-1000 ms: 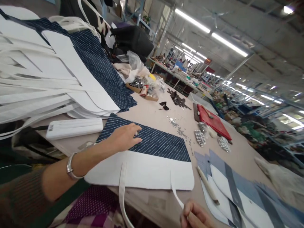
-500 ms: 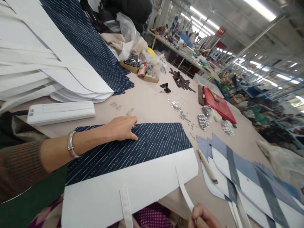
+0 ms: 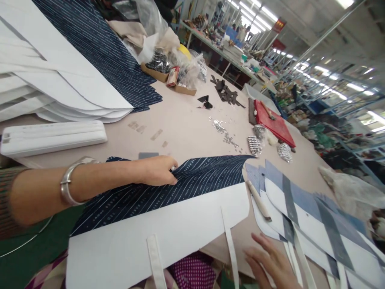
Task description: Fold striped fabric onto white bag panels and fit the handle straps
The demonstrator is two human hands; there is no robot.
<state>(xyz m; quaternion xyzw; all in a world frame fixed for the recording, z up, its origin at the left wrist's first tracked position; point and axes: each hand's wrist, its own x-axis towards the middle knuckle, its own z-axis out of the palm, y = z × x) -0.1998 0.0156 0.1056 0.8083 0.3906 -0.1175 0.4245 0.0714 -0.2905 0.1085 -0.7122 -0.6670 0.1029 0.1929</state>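
A bag panel (image 3: 144,237) lies before me, white along the near side and navy pinstriped fabric with small lettering along the far side. Two white straps hang off its near edge, including a right strap (image 3: 231,249). My left hand (image 3: 161,170) pinches the navy fabric near its far edge, which is bunched and raised there. Under that wrist, part of a small grey rectangle (image 3: 148,155) shows on the table. My right hand (image 3: 269,259) is open, fingers spread, just right of the right strap and apart from it.
Blue, white and grey panels (image 3: 319,224) overlap at right, a pale wooden-looking tool (image 3: 259,200) on their left edge. A stack of white and navy panels (image 3: 75,80) fills the far left, behind a white case (image 3: 54,138). Silver bits (image 3: 224,132) and a red item (image 3: 273,122) lie farther back.
My left hand has gone from resting on the navy fabric to gripping and lifting it. My right hand has let go of the right strap and opened. The view has shifted slightly.
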